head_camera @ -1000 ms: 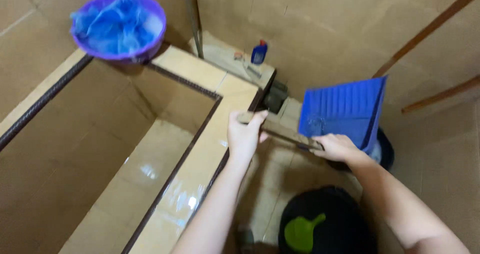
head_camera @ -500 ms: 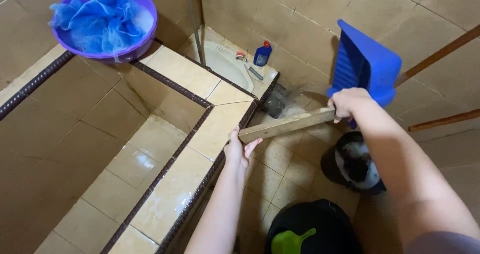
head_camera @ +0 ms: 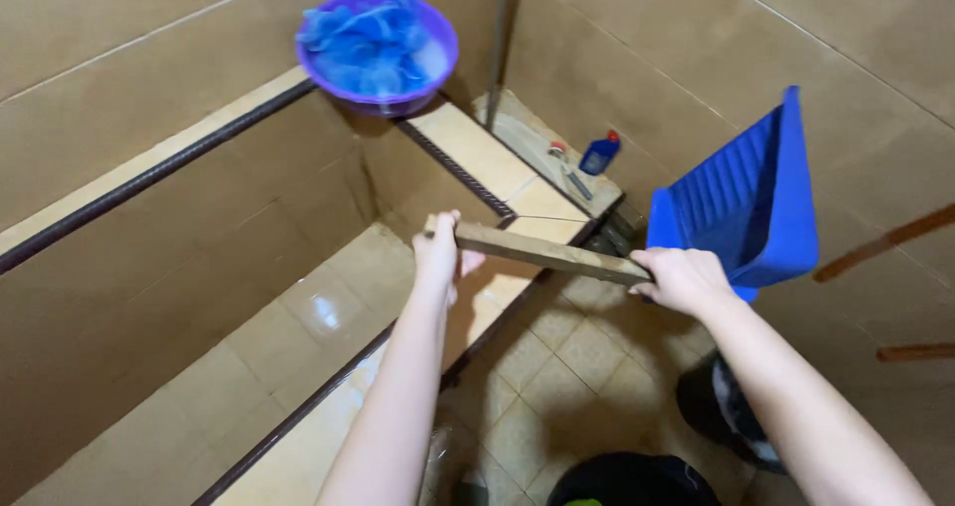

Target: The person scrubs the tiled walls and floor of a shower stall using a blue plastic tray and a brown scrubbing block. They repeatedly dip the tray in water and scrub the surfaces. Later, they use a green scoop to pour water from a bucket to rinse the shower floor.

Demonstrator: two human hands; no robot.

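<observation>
A worn wooden handle (head_camera: 542,251) runs level between both hands, and a blue plastic dustpan (head_camera: 741,202) stands tilted upward at its right end. My left hand (head_camera: 440,255) is closed around the handle's left end, above the tiled ledge (head_camera: 298,387). My right hand (head_camera: 681,279) grips the handle close to the dustpan, over the tiled floor (head_camera: 562,367).
A purple basin (head_camera: 383,43) with blue cloth sits on the ledge corner. A small blue bottle (head_camera: 601,154) and a razor-like tool (head_camera: 567,170) lie on a low step. Two dark buckets (head_camera: 731,411) (head_camera: 632,481) stand on the floor. Wooden poles (head_camera: 885,242) lean at right.
My left hand, open beside the handle half a second ago, has closed on its left end. The handle has levelled out and the dustpan has swung more upright.
</observation>
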